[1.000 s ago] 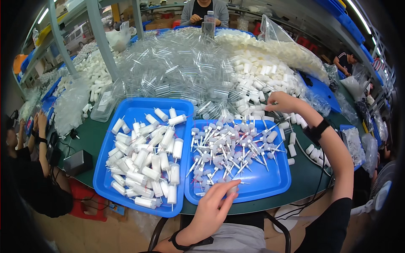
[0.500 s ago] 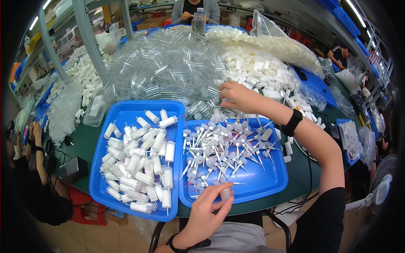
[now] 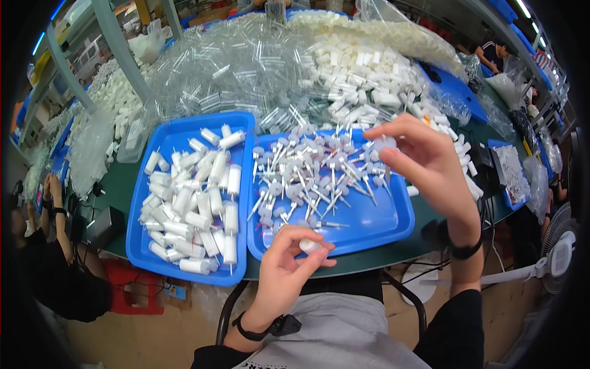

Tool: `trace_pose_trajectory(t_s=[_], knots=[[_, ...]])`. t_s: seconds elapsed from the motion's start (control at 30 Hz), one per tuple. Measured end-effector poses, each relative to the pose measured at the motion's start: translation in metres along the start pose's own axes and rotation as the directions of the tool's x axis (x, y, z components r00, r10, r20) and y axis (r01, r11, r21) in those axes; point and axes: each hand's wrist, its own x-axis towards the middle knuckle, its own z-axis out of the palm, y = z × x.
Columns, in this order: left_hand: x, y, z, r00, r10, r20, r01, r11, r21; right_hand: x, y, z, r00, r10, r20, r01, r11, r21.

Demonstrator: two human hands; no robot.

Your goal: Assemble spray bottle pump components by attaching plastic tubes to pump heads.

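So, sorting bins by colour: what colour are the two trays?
Blue, both trays, seen in the head view.

At the lower centre of the frame the left hand [image 3: 289,261] pinches a small white cap [image 3: 309,245] between thumb and fingertips, just over the near rim of the right blue tray [image 3: 375,224]. That tray holds a scatter of white stemmed pump pieces [image 3: 307,175]. At right of centre the right hand [image 3: 424,163] hovers above the tray's far corner, its fingertips closed on a small clear piece [image 3: 382,145]. The left blue tray [image 3: 178,132], touching the right one, is filled with white tubes [image 3: 196,203]. Across the top lie heaps of clear tubes [image 3: 239,67] and white caps [image 3: 362,74] on the green table [image 3: 120,178]. Another person's arm [image 3: 58,215] shows at the left edge.
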Motion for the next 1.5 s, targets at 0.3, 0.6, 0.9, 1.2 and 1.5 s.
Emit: trace_pose_trajectory(t_s=[0.3,0.6,0.9,1.2,1.5], knots=[[-0.017,0.002,0.006,0.993,-0.085,0.085,0.113,0.902,-0.417,-0.099,0.019,0.07,0.961,0.272,0.048,-0.193,0.539,0.82],[-0.021,-0.011,0.008,0.991,-0.097,0.095,0.122,0.943,-0.309,-0.139,0.037,0.09,0.954,0.298,-0.037,-0.102,0.439,0.893],[-0.023,-0.012,0.016,0.99,-0.121,0.068,0.128,0.984,-0.123,-0.148,0.036,0.098,0.92,0.238,-0.31,0.016,0.77,0.638],[-0.029,-0.011,0.014,0.98,-0.172,0.101,0.186,0.971,-0.148,-0.16,0.037,0.102,0.945,0.132,-0.298,0.082,0.788,0.61],[-0.031,-0.011,0.019,0.966,-0.185,0.181,0.216,0.962,-0.168,-0.158,0.045,0.099,0.901,-0.008,-0.434,0.195,0.902,0.386]])
